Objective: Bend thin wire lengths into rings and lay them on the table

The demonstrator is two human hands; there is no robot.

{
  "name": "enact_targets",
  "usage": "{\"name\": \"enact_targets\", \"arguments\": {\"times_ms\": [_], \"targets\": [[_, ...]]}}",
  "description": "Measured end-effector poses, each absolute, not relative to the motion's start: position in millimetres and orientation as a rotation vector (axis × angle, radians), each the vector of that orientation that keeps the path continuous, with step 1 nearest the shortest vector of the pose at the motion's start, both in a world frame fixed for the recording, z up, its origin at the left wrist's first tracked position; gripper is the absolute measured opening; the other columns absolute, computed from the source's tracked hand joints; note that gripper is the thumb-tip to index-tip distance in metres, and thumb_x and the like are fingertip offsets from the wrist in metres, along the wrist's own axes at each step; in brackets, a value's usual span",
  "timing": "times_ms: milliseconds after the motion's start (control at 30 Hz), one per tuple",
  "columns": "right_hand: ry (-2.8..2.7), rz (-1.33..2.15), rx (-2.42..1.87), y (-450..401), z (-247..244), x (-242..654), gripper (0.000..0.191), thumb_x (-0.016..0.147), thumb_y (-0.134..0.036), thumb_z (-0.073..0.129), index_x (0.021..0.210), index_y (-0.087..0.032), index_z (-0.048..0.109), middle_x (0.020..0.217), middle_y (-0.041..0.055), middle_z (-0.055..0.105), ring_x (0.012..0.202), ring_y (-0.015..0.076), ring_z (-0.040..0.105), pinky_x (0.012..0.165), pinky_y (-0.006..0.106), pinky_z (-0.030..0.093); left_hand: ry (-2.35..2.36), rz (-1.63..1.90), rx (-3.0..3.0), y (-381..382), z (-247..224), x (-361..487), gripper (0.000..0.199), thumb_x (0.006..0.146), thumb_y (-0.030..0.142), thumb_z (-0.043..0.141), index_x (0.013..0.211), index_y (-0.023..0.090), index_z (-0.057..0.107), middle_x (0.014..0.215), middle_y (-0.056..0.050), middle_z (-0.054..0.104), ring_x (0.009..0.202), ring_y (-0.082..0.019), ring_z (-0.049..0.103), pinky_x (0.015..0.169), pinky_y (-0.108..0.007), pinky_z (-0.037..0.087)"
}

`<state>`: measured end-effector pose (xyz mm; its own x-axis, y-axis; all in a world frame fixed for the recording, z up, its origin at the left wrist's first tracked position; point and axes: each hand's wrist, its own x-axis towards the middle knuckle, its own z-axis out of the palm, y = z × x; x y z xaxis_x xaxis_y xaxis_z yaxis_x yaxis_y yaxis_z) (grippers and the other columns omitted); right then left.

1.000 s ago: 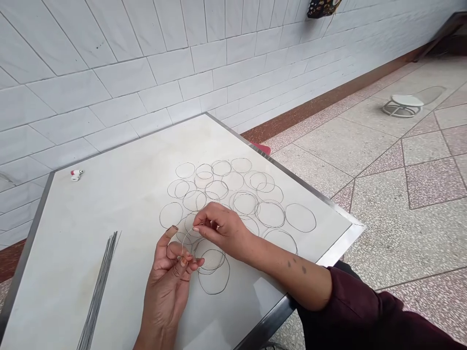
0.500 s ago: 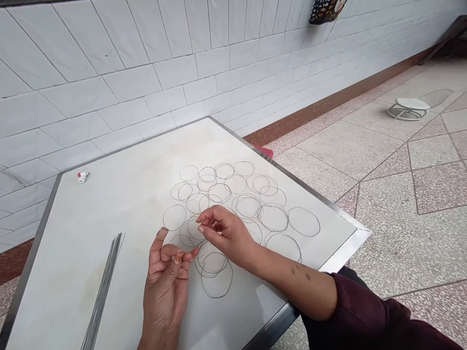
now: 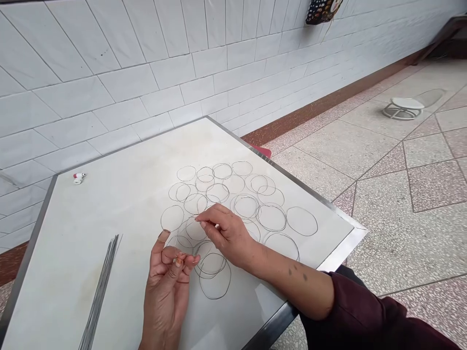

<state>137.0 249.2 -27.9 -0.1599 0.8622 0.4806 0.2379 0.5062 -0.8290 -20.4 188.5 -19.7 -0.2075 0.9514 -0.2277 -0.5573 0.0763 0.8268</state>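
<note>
My left hand is raised over the table, palm up, with thumb and fingertips pinched on a thin metal wire. Its index finger sticks up. To the right, my right hand has its thumb and index finger pressed together, apparently on the same wire, which curves between the hands; it is too fine to follow all the way. Several wire rings lie flat and overlapping beneath and beyond my hands. Left of my left hand lies a bundle of straight grey wires.
The white table has a metal edge and meets a tiled wall. A small red and white object sits at its far left corner. On the floor to the right stands a low white-seated stool. A patterned bag hangs on the wall.
My right thumb and index fingertip have come closer together at the wire. The left hand keeps its pinch. The whole view has shifted slightly.
</note>
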Motion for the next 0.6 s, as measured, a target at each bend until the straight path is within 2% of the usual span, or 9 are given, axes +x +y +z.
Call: {"name": "enact_targets", "arguments": {"times_ms": [133, 600], "targets": [[-1.731, 0.67, -0.954, 250.5, -30.3, 137.7, 0.02, 0.094, -0.014, 0.049, 0.103, -0.023, 0.064, 0.088, 0.0024, 0.059, 0.077, 0.0131, 0.056, 0.063, 0.024, 0.048, 1.021, 1.506, 0.481, 189.1, -20.9, -19.9, 0.061, 0.066, 0.014, 0.085, 0.121, 0.031, 0.066, 0.072, 0.008, 0.057, 0.067, -0.01, 0.062, 0.076, -0.028, 0.059], [-1.757, 0.665, -1.038, 250.9, -29.5, 139.0, 0.022, 0.094, -0.013, 0.048, 0.103, -0.025, 0.065, 0.088, 0.0018, 0.056, 0.077, 0.0133, 0.057, 0.065, 0.025, 0.049, 1.036, 1.436, 0.497, 188.3, -19.6, -14.9, 0.058, 0.067, 0.016, 0.085, 0.121, 0.03, 0.067, 0.073, 0.007, 0.058, 0.069, -0.012, 0.064, 0.081, -0.033, 0.059]]}}
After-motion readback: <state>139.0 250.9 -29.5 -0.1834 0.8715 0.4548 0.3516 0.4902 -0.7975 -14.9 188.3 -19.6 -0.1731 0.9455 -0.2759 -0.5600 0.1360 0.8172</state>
